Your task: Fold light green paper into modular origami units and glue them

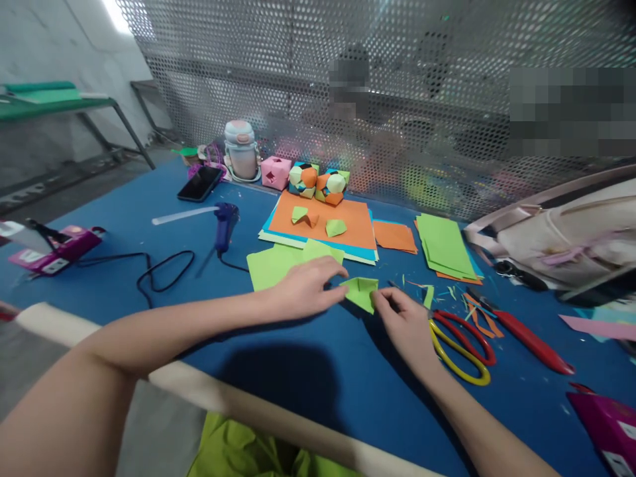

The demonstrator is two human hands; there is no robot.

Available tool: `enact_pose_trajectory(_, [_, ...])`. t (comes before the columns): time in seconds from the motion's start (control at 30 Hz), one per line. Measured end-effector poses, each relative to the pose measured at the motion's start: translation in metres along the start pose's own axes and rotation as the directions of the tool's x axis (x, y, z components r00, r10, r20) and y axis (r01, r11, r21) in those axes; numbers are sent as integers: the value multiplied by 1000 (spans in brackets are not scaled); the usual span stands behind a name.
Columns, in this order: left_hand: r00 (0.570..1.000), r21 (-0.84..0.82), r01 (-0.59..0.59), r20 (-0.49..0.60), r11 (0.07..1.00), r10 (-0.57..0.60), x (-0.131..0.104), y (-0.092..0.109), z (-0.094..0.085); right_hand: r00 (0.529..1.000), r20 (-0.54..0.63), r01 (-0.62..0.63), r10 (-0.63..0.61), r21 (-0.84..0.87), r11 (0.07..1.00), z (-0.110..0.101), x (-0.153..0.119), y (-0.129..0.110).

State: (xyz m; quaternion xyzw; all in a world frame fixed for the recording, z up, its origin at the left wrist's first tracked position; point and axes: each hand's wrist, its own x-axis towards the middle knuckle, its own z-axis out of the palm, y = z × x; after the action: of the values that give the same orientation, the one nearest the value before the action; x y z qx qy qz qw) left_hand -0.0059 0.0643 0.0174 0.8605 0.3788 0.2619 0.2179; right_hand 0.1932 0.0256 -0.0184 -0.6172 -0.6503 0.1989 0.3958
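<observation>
A small folded piece of light green paper (362,291) is held just above the blue table. My right hand (405,324) pinches its right corner between thumb and fingers. My left hand (311,286) is at its left edge, thumb and forefinger apart, the thumb tip at or close to the paper; contact is hard to make out. Under and behind my left hand lie light green sheets (271,266). Two small folded green pieces, the left one (299,214) and the right one (336,228), rest on an orange sheet (348,215) atop a paper stack.
Right of my hand lie scissors (462,344) with red and yellow handles, a red-handled tool (534,341) and paper scraps. A blue glue gun (226,225) with its cord, a phone (201,183), a bottle (242,151), paper balls (332,187) and green strips (446,245) stand or lie farther back.
</observation>
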Motion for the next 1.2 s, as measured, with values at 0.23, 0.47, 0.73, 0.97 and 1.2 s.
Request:
enact_pose_trajectory(0.23, [968, 625, -158, 250, 765, -4, 14, -39, -14, 991, -20, -131, 132, 53, 990, 7, 20, 17])
enact_pose_trajectory(0.47, [973, 655, -172, 231, 735, 22, 16, -47, -6, 998, -8, -66, 65, -4, 998, 7, 16, 26])
enact_pose_trajectory(0.73, [991, 675, -130, 82, 727, 101, 28, -35, -38, 996, 67, 59, -51, -130, 990, 11, 21, 23])
enact_pose_trajectory(0.97, [952, 560, -43, -228, 828, 203, 19, -28, -65, 993, 28, 114, -111, -131, 985, 16, 33, 10])
enact_pose_trajectory(1.2, [838, 435, -141, -426, 890, 341, -9, -19, -62, 996, -87, 10, -3, 84, 996, 25, 60, -8])
